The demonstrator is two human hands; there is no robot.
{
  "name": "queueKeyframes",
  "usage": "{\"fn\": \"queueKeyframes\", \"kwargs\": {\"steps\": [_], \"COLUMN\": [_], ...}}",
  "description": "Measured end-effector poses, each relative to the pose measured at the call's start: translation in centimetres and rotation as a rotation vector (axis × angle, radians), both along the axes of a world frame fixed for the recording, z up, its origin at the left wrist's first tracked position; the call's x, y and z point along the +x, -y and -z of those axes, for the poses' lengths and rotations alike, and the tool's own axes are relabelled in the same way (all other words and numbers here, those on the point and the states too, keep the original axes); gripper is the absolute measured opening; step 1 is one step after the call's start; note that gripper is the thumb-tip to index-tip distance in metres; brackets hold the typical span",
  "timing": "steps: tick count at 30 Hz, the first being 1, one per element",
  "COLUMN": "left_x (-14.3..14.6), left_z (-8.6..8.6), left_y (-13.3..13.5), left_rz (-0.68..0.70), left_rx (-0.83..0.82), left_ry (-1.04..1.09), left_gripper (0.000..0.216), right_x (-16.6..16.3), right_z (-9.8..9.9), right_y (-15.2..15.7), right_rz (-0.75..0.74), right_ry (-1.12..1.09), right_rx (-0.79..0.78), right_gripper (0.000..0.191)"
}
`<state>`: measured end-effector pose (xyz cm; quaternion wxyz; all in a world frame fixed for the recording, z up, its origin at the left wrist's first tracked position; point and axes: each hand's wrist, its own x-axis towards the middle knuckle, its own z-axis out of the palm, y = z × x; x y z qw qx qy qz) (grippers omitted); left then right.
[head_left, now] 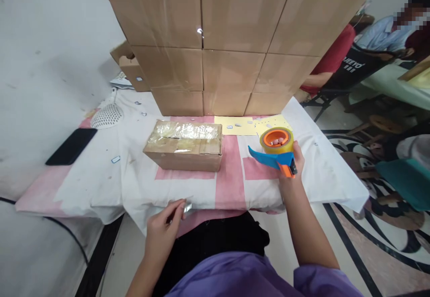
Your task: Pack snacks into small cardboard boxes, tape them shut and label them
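My right hand [293, 167] grips the orange handle of a tape dispenser [274, 151] with a blue blade guard and a yellow-edged tape roll, held just above the table's right part. My left hand [163, 232] is at the table's near edge, its fingers pinched on a small shiny scrap [187, 207], perhaps a piece of tape. Between the hands, farther back, lies a small cardboard box [184, 145] whose top is covered in glossy clear tape. Neither hand touches the box.
A wall of stacked cardboard cartons [231, 37] rises behind the box. A black phone [71, 146] and a white mesh object [107, 115] lie at the left on the pink-and-white cloth [101, 176]. Yellow sheets [245, 124] lie behind. People sit at the right.
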<state>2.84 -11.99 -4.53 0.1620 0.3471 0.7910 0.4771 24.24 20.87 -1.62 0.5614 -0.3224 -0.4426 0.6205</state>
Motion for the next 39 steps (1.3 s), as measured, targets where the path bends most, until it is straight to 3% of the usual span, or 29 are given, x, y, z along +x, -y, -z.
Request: {"fn": "queueKeyframes", "kwargs": {"steps": [4,8,10,15,20,24,27,31,35,39], "left_x": [1.3,3.7,5.0,6.8,6.9,6.9,6.3,4.8,3.5,2.7], "left_z": [-2.1,-5.6,-6.8,-7.2,-6.4,-6.2,-6.7,-7.9,-8.5,-8.5], "left_y": [-2.2,-7.6,-10.5,-14.2,-13.8,-14.1,-14.5,-14.0,-12.7,-11.3], "left_rz": [0.030,0.356,0.450,0.505,0.459,0.443,0.382,0.050,0.041,0.110], "left_rx": [0.221,0.405,0.412,0.364,0.396,0.369,0.474,0.621,0.550,0.481], "left_ry": [0.155,0.256,0.185,0.206,0.265,0.267,0.300,0.290,0.278,0.307], "left_gripper": [0.031,0.105,0.122,0.119,0.114,0.107,0.081,0.045,0.052,0.069], "right_x": [0.7,-0.3,-0.9,-1.3,-1.6,-2.1,-1.7,0.6,3.2,5.2], "right_z": [-0.6,-1.4,-1.8,-2.9,-3.3,-2.2,-1.3,-0.9,-1.2,-1.3], "right_y": [1.5,5.5,7.7,11.2,11.7,11.9,10.5,4.6,-2.8,-7.0], "right_rz": [-0.194,-0.374,-0.477,-0.519,-0.580,-0.497,-0.430,-0.303,-0.163,-0.138], "right_ry": [0.037,0.193,0.180,0.038,-0.024,-0.025,0.021,0.168,0.294,0.453], "right_rx": [-0.035,-0.039,-0.074,-0.137,-0.174,-0.199,-0.124,0.106,0.127,0.074], "right_gripper": [0.050,0.081,0.087,0.074,0.074,0.053,0.045,0.047,0.063,0.071]}}
